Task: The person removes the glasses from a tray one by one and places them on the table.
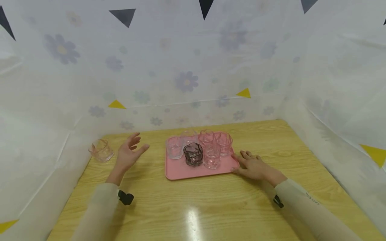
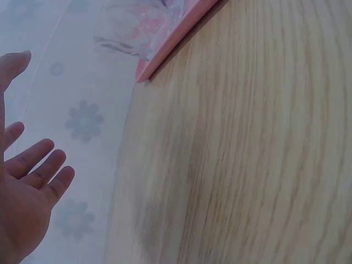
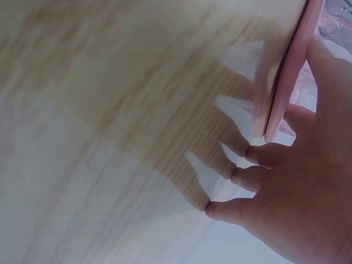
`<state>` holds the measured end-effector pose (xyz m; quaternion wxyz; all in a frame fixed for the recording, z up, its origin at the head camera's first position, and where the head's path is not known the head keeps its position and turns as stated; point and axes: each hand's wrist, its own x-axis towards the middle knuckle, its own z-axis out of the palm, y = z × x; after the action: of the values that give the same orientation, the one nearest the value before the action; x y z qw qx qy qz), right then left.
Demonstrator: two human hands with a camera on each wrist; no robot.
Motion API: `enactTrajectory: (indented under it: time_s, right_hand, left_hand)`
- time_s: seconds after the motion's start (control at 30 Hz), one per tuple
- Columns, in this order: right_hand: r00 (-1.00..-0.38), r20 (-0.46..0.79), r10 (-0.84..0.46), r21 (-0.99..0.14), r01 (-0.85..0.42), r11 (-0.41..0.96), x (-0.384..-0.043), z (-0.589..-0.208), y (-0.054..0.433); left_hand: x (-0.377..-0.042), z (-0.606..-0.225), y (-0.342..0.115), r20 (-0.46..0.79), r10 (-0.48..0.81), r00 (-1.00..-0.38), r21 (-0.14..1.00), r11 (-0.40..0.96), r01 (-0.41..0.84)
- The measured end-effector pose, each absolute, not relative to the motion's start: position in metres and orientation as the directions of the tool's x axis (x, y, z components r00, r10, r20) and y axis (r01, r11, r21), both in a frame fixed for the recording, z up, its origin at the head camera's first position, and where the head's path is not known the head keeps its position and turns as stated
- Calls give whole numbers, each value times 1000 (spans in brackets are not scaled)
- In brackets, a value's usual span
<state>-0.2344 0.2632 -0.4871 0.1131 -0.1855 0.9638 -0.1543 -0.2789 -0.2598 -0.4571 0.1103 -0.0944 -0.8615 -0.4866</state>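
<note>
On the pink tray (image 1: 181, 173) stand several clear glass tumblers (image 1: 212, 157) and one dark grey tumbler (image 1: 193, 154). My right hand (image 1: 251, 166) is at the tray's right edge, fingers spread. In the right wrist view its thumb (image 3: 324, 60) touches the tray's rim, and the other fingertips (image 3: 212, 210) rest on the table. Raised between the tray and a lone tumbler, my left hand (image 1: 129, 152) has its fingers loosely extended and holds nothing. That lone clear tumbler (image 1: 102, 151), faintly pinkish, stands at the table's left edge.
The wood-grain table (image 1: 169, 207) has white, flower-printed sheeting (image 1: 163, 67) behind it and along both sides. Yellow triangles (image 1: 117, 104) and dark triangles (image 1: 124, 16) are stuck on the sheeting.
</note>
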Motion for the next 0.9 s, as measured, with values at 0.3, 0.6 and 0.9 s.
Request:
enactTrajectory:
  time_s: [0.3, 0.6, 0.9]
  right_hand:
    - [-904, -159, -398, -332, -331, 883, -235, -489, 264]
    - [-905, -155, -397, -327, -333, 884, -236, -490, 265]
    - [-905, -153, -397, -328, -333, 884, -236, -492, 265]
  left_hand:
    - [-284, -467, -227, 249, 148, -957, 826, 483, 290]
    - [-288, -472, -196, 209, 213, -954, 832, 474, 288]
    - [-292, -475, -181, 216, 252, -943, 820, 477, 316]
